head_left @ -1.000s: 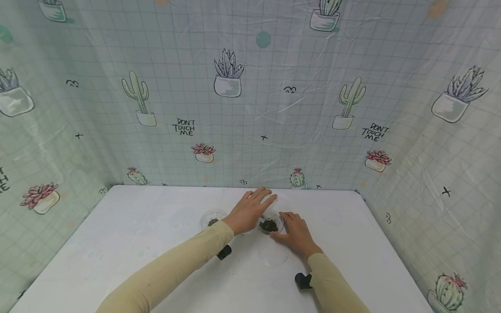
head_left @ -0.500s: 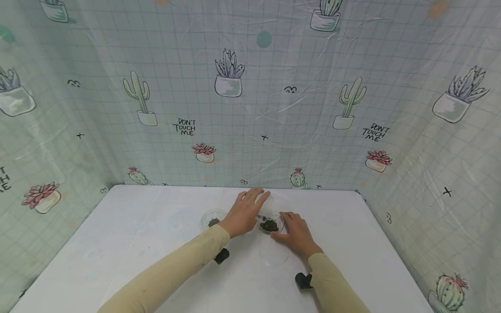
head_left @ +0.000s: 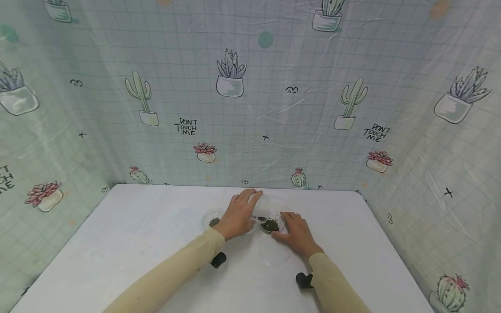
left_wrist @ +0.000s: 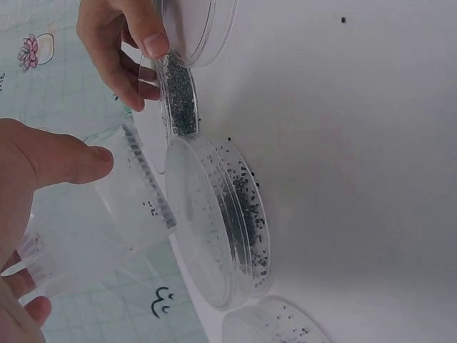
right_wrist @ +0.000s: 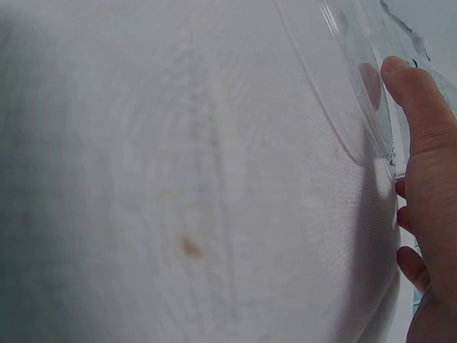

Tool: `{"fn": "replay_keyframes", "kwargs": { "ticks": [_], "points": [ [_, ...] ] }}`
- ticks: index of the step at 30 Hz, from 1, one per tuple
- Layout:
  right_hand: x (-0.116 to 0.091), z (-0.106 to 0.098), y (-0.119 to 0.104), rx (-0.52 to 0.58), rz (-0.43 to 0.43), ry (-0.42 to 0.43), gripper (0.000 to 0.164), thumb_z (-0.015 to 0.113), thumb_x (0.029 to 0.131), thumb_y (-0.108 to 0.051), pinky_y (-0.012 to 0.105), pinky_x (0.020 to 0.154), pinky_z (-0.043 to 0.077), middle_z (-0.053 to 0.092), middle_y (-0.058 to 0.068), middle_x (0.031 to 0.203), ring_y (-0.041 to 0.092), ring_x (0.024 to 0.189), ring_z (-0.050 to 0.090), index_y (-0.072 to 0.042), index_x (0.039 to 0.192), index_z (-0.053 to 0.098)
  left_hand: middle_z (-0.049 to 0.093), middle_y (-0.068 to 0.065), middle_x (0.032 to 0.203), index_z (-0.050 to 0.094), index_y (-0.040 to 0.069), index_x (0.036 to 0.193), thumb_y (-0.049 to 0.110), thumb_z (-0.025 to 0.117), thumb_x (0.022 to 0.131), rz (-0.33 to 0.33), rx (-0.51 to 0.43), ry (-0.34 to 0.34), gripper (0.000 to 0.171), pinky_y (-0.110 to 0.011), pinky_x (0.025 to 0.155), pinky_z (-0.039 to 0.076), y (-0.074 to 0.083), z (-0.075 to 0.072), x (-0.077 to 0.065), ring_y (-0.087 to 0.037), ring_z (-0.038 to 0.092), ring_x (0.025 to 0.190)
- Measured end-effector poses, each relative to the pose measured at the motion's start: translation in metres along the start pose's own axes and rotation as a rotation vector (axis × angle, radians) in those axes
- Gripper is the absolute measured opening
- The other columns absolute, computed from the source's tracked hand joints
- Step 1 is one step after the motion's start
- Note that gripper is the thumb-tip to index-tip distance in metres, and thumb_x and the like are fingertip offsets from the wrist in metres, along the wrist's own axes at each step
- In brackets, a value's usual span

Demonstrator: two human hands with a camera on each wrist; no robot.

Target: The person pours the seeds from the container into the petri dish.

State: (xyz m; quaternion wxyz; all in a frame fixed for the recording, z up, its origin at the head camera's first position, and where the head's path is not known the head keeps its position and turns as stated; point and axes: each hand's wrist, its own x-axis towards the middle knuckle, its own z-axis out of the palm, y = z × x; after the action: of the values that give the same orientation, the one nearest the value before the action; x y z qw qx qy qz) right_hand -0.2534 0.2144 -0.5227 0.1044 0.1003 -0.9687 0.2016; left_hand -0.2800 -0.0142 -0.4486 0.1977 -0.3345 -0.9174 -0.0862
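Note:
My left hand is between the dishes. In the left wrist view its thumb and fingers grip a clear plastic bag-like piece with a dark row along one edge and a few dark specks on it. The dark end overlaps the right dish in the head view. My right hand curves round the right side of that clear round dish, thumb at the near rim. Small dark grains lie heaped in it. Another clear dish with dark grains stands beside it, mostly hidden behind my left hand in the head view.
A third round dish with dark grains stands left of my left hand. A clear round lid lies in front of the right dish. A loose grain is on the white table; a patterned cloth hangs behind it.
My left hand has moved left with the clear plastic piece, and more of its dark end shows over the right dish. My right hand has stayed at the dish.

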Motion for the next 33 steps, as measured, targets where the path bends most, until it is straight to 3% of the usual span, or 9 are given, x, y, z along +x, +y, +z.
{"fn": "replay_keyframes", "kwargs": {
  "ticks": [14, 20, 27, 33],
  "points": [
    [0.000, 0.000, 0.000, -0.015, -0.015, 0.020, 0.079, 0.066, 0.071, -0.059, 0.047, 0.096, 0.040, 0.054, 0.006, 0.125, 0.027, 0.117, 0.048, -0.012, 0.132, 0.048, 0.034, -0.008, 0.141, 0.021, 0.016, 0.144, 0.031, 0.077, 0.069, -0.101, -0.121, 0.031, 0.095, -0.041, 0.102, 0.035, -0.008, -0.006, -0.010, -0.022, 0.032, 0.132],
    [0.001, 0.001, 0.001, -0.009, -0.005, 0.005, 0.080, 0.066, 0.071, -0.059, 0.046, 0.098, 0.039, 0.053, 0.006, 0.127, 0.027, 0.118, 0.047, -0.013, 0.133, 0.046, 0.036, -0.011, 0.140, 0.026, 0.013, 0.143, 0.026, 0.079, 0.066, -0.123, -0.177, 0.088, 0.094, -0.044, 0.100, 0.036, -0.012, -0.008, -0.015, -0.024, 0.034, 0.130],
    [-0.001, -0.001, -0.001, 0.008, -0.009, 0.002, 0.080, 0.067, 0.071, -0.057, 0.047, 0.098, 0.039, 0.052, 0.007, 0.126, 0.028, 0.118, 0.047, -0.012, 0.133, 0.046, 0.033, -0.009, 0.142, 0.023, 0.015, 0.144, 0.027, 0.077, 0.067, -0.175, -0.205, 0.075, 0.095, -0.043, 0.097, 0.037, -0.015, -0.010, -0.022, -0.025, 0.033, 0.131],
    [-0.001, -0.001, -0.001, 0.003, -0.003, -0.007, 0.080, 0.066, 0.071, -0.058, 0.046, 0.099, 0.038, 0.052, 0.007, 0.127, 0.028, 0.119, 0.046, -0.012, 0.133, 0.046, 0.035, -0.010, 0.140, 0.024, 0.015, 0.144, 0.025, 0.079, 0.065, -0.179, -0.220, 0.102, 0.097, -0.044, 0.095, 0.038, -0.017, -0.010, -0.026, -0.026, 0.035, 0.130]
  ]
}}
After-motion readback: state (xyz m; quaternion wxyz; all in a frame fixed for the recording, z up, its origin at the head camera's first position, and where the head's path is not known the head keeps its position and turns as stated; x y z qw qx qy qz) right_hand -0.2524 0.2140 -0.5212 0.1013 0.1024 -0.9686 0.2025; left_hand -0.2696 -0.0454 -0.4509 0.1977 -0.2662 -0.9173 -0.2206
